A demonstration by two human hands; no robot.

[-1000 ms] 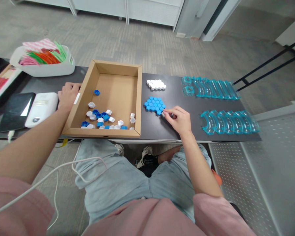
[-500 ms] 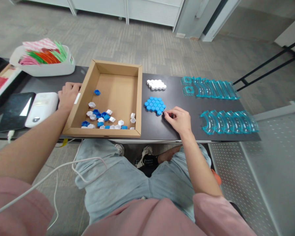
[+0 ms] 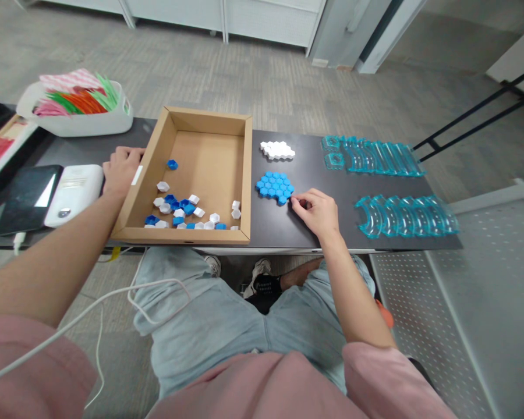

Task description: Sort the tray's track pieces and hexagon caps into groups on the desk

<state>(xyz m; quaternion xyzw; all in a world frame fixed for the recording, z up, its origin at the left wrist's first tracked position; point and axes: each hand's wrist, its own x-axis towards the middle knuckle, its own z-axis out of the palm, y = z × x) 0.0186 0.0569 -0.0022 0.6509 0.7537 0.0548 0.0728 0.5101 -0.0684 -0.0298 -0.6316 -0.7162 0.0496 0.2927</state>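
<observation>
My left hand [image 3: 121,169] rests on the dark table against the outer left side of a cardboard box [image 3: 247,174]. Its fingers lie loosely, holding nothing that I can see. To the box's right, my right hand [image 3: 318,212] is curled, thumb and forefinger pinched at the lower right edge of a flat cluster of blue hexagonal tiles [image 3: 274,185]. Whatever is between those fingertips is hidden. Beyond the blue cluster sits a group of white hexagonal tiles [image 3: 278,150]. Inside the box, loose blue and white hexagonal pieces [image 3: 184,203] lie mostly along the near side.
Two rows of clear teal plastic pieces, a far row [image 3: 382,157] and a near row [image 3: 406,216], lie on the right. At left are a white basket [image 3: 87,123] of coloured sticks, a white device [image 3: 75,192] and a black tablet [image 3: 28,198]. A white cable [image 3: 113,291] crosses my lap.
</observation>
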